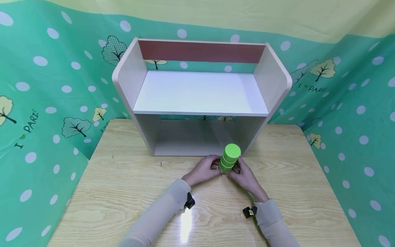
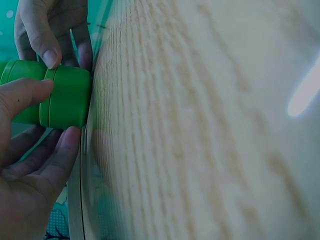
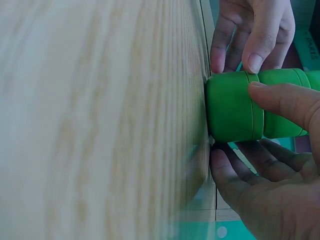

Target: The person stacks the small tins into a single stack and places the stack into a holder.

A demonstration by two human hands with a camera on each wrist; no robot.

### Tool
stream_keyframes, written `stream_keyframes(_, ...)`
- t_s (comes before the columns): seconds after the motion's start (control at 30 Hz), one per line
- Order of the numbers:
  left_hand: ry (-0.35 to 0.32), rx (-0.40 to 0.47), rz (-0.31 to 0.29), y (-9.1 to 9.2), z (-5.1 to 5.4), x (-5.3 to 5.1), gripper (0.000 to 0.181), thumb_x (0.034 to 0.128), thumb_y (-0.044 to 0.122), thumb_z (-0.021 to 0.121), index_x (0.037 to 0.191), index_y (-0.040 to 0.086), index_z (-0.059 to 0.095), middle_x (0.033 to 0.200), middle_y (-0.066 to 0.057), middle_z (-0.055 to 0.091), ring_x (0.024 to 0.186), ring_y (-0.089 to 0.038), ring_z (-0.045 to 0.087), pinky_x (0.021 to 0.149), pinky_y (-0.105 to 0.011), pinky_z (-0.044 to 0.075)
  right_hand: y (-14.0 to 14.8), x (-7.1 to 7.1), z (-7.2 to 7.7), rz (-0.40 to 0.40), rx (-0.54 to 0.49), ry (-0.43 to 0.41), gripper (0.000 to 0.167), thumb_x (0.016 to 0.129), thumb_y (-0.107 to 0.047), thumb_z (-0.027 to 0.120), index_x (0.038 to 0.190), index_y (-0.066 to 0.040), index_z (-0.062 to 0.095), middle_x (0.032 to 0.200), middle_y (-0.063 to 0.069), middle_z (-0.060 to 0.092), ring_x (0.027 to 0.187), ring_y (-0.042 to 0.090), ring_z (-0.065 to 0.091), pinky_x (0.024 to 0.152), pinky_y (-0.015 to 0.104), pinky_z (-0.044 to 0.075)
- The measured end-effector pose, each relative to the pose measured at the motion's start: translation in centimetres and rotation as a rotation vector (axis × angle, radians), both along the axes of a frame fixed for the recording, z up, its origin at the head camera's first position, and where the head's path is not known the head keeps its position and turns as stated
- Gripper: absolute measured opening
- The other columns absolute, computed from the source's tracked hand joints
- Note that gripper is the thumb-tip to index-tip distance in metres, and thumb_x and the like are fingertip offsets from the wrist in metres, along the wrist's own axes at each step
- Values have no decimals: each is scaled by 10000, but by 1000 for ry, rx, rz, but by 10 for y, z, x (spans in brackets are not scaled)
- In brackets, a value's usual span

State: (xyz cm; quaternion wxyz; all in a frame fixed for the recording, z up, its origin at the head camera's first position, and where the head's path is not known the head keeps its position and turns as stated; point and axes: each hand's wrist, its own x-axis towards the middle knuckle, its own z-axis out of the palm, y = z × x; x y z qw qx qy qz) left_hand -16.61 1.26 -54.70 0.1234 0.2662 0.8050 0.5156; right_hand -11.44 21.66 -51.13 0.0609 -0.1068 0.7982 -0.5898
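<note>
A stack of green round containers (image 1: 228, 158) stands upright on the wooden table just in front of the shelf's lower right part. My left hand (image 1: 205, 169) holds it from the left and my right hand (image 1: 245, 175) from the right, both low on the stack. In the left wrist view, the left thumb lies on the seam of the lowest green container (image 2: 70, 97), with fingers curved around its far side. The right wrist view has the right thumb on the same lowest container (image 3: 232, 107), its fingers behind and near the base.
A white two-level shelf (image 1: 200, 92) with a reddish back strip stands at the table's rear. Green patterned cloth (image 1: 40, 137) hangs behind and on both sides. The wooden table (image 1: 123, 192) extends to either side of the arms.
</note>
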Motion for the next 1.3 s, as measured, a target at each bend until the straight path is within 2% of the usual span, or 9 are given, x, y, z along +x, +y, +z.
stream_keyframes(0.17,0,-10,-1,0,0,0,490,870,100,774,1322,24,600,1200,-75,628,1010,-86,633,868,-205,555,-1,2,9,-2,-2,-25,617,862,132,698,1398,102,395,1401,370,440,1312,502,425,1074,570,397)
stream_keyframes(0.57,-37,44,-5,1,-2,-1,511,874,98,771,1338,16,575,1236,-71,627,1044,-87,639,899,-207,543,-2,3,10,1,3,-30,613,863,130,697,1394,112,390,1395,368,447,1305,510,431,1068,581,400)
stream_keyframes(0.7,-51,84,-7,1,-2,0,510,881,100,767,1343,18,569,1239,-75,635,1056,-100,645,913,-228,545,1,-1,-3,2,-4,-16,629,865,135,690,1408,116,372,1408,373,433,1309,512,425,1064,586,400)
stream_keyframes(0.83,-62,106,-9,1,-2,0,514,884,90,762,1352,17,562,1233,-73,641,1058,-102,648,918,-237,547,5,-6,-22,-11,14,-6,648,873,111,701,1432,52,380,1431,329,441,1323,464,437,1069,538,420)
stream_keyframes(0.93,-69,106,-11,1,-2,0,519,887,83,760,1359,17,555,1226,-69,645,1057,-97,649,918,-235,546,7,-7,-27,-19,34,5,638,874,78,721,1425,0,409,1427,286,470,1320,425,459,1066,491,439)
stream_keyframes(1.03,-77,109,-13,2,-2,1,520,888,76,759,1362,15,552,1226,-69,646,1057,-94,650,919,-234,545,8,-7,-27,-20,41,21,621,872,52,735,1408,-6,427,1408,275,494,1307,423,476,1058,483,449)
stream_keyframes(1.13,-81,110,-15,1,-2,1,521,885,66,761,1360,12,553,1240,-73,641,1056,-95,651,920,-240,547,8,-5,-26,-23,52,24,618,871,43,739,1405,-6,432,1400,272,503,1299,422,485,1053,480,457)
stream_keyframes(1.3,-79,114,-10,0,-1,2,513,881,59,767,1349,9,562,1245,-86,642,1059,-116,658,923,-260,551,-2,2,5,-22,67,-25,619,869,98,708,1410,63,408,1404,327,475,1299,464,467,1057,541,438)
